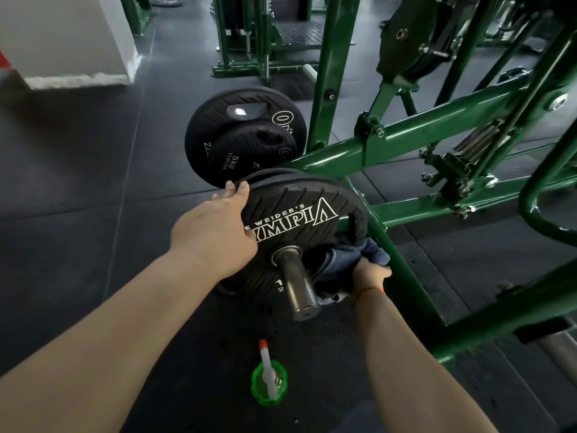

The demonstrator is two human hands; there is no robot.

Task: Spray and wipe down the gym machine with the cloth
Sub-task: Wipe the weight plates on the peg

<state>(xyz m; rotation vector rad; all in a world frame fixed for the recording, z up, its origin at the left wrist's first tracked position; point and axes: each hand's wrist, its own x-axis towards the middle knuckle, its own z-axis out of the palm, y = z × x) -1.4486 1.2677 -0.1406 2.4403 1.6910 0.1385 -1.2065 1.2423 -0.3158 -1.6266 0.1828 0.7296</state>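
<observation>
**Cloth on the loaded plate, bottle on the floor**

Low in the middle of the frame, the left hand (218, 232) lies against the face of a black weight plate (299, 226). Its fingers are stretched out, their tips reaching the plate's upper left rim. The palm covers the start of the white lettering, so only part of the name reads.

To the right, the right hand (370, 273) is closed round a bunched dark blue cloth (349, 260), pressing it on the plate's lower right side. Most of the fingers are buried in the folds. The steel sleeve (296, 285) that carries the plate pokes toward the camera and hides part of the cloth. A red string (371, 289) circles that wrist.

The green spray bottle (268, 382) stands on the dark rubber floor (78, 182) at bottom centre between the forearms. It is seen from straight above, so its body is mostly out of sight under the white nozzle.

The machine's green frame (406, 132) fills the right side, cut off by the edge. More black plates (240, 139) sit behind, one overlapping the other, their markings only partly legible.
</observation>
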